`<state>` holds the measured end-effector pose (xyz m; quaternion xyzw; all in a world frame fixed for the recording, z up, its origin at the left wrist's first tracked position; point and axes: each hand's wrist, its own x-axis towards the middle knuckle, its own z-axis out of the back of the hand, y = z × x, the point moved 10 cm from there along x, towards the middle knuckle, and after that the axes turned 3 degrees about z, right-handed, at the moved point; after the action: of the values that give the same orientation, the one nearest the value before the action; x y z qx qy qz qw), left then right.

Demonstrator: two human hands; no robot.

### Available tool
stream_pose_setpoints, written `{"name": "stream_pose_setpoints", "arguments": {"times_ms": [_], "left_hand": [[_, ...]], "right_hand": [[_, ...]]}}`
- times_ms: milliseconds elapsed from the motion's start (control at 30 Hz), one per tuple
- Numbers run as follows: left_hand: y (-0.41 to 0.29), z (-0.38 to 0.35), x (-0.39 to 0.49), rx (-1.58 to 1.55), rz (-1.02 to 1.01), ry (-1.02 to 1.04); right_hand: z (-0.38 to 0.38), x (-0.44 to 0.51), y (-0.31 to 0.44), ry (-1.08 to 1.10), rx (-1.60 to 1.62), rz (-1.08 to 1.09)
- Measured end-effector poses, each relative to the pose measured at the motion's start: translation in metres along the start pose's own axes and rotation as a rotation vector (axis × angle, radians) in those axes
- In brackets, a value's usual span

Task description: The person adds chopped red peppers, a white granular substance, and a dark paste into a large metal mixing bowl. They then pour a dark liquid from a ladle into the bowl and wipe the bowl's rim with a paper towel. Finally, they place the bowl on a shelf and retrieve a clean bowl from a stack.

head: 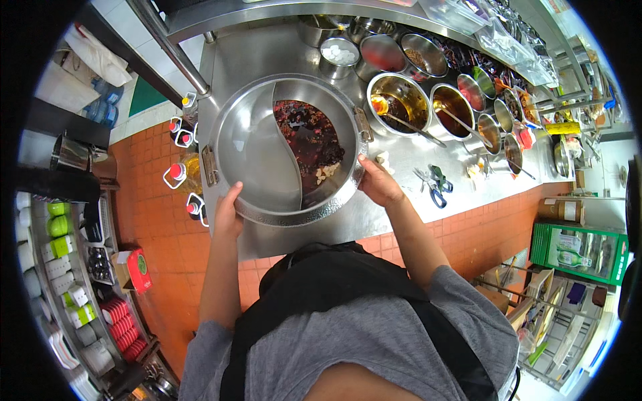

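A divided steel hot pot with an S-shaped partition rests on the steel worktable. Its left half looks empty apart from a shine that could be clear liquid; I cannot tell. Dark red broth with chillies and spices lies in the right half, pale chopped pieces near its lower edge. My left hand grips the rim at the lower left, thumb on top. My right hand holds the rim at the lower right, below a side handle. The fingers of both hands are partly hidden under the rim.
Steel pots with ladles stand at the right, among bowls of seasonings. A steel bowl of white pieces is behind. Scissors lie on the worktable. A steel shelf crosses above. Capped jugs stand left of the table.
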<state>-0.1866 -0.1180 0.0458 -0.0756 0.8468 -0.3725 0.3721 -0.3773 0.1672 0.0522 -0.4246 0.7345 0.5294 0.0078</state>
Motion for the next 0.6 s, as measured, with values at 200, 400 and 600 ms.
{"name": "stream_pose_setpoints", "arguments": {"times_ms": [200,400,600], "left_hand": [[0.002,0.018,0.005,0.091,-0.017,0.015],[0.014,0.04,0.021,0.049,-0.025,0.024],[0.032,0.13,0.003,-0.01,0.054,-0.42]], "right_hand": [[0.002,-0.007,-0.004,0.057,-0.01,-0.011],[0.04,-0.016,-0.004,-0.07,-0.137,0.001],[0.105,-0.058,0.034,-0.219,-0.451,0.084]]}}
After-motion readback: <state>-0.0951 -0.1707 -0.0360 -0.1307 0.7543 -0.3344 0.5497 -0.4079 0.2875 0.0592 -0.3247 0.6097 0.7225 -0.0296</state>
